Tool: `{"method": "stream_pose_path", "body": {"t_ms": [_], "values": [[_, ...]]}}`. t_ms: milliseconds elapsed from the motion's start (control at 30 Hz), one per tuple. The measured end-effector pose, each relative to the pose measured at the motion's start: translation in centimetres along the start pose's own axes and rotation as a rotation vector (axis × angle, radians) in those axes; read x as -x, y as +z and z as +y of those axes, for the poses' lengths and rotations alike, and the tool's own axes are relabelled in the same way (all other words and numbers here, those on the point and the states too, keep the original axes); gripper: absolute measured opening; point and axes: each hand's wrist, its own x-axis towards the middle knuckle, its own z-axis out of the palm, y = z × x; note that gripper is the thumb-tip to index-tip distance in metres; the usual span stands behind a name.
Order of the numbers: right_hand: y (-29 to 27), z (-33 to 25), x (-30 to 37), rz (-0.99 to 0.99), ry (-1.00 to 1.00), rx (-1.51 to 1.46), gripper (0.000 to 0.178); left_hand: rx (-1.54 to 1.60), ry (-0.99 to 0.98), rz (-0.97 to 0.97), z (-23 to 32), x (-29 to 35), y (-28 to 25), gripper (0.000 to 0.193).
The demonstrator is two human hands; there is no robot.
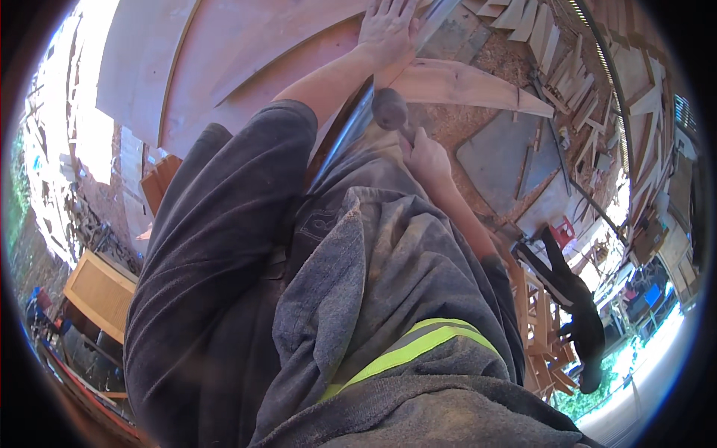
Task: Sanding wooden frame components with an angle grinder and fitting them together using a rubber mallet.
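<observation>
At the top of the view my left hand [385, 31] lies flat with its fingers stretched out, pressing on a pale wooden board beside a shiny metal rail [349, 133]. Lower and to the right, my right hand [430, 158] is closed around the handle of a dark round-headed mallet [390, 109]. The mallet's head sits just right of the rail; most of the handle is hidden by my fingers. Beyond it, a long tapered wooden plank [474, 86] reaches out to the right from near my left hand.
Large thin wooden sheets [246, 45] overlap at the upper left. Sawdust and many offcuts [579, 97] cover the ground at right, around a grey flat panel [508, 153]. Another person in dark clothes [579, 306] is at the lower right, near wooden chair frames [539, 328]. A wooden box [99, 295] stands at left.
</observation>
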Motion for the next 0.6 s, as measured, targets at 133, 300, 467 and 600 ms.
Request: {"method": "stream_pose_path", "body": {"t_ms": [133, 300, 467, 600], "values": [[-1.7, -0.5, 2.8, 0.086, -0.111, -0.265, 0.036, -0.006, 0.012, -0.04, -0.4, -0.1, -0.1, 0.072], [-1.2, 0.6, 2.6, 0.291, -0.53, -0.165, 0.043, -0.038, 0.036, 0.018, -0.9, 0.0, 0.6, 0.071], [2.2, 0.1, -2.7, 0.056, -0.039, -0.122, 0.043, -0.018, 0.007, 0.076, -0.2, -0.6, 0.9, 0.058], [0.8, 0.0, 1.3, 0.122, -0.163, -0.279, 0.039, -0.029, 0.01, 0.066, -0.3, -0.5, 1.3, 0.058]]}}
